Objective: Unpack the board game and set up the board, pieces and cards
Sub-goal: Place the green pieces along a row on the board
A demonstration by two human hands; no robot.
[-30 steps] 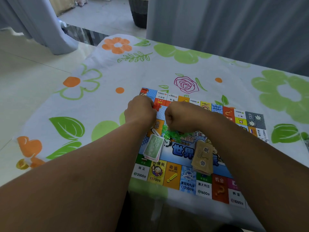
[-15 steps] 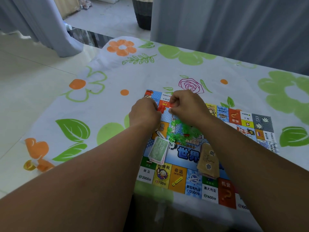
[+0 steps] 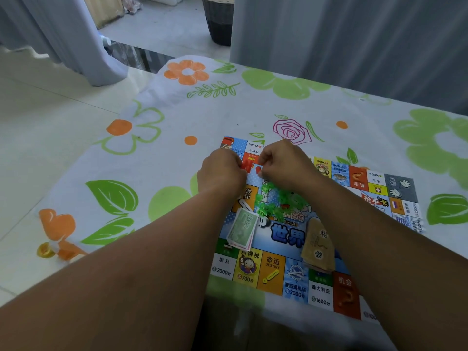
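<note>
The colourful game board [image 3: 272,273] lies flat on the flowered tablecloth. On its near part rest a stack of green paper money [image 3: 241,228] and a tan card stack [image 3: 317,245]. Both hands hover close together over the board's far left part. My left hand [image 3: 221,173] and my right hand [image 3: 283,163] have curled fingers and pinch what looks like a small clear bag between them. A cluster of small green plastic pieces [image 3: 276,201] shows just below the hands, over the board's middle. Whether the pieces lie loose or inside the bag is unclear.
The tablecloth [image 3: 177,117] ends at the table's left edge, with pale floor tiles beyond. A small yellow object [image 3: 45,250] sits at that edge. Grey curtains [image 3: 354,41] hang behind the table, and a dark woven basket [image 3: 219,21] stands on the floor at the back.
Both hands have moved away from me, from the board's middle toward its far left corner. The green pieces beneath them have come into view.
</note>
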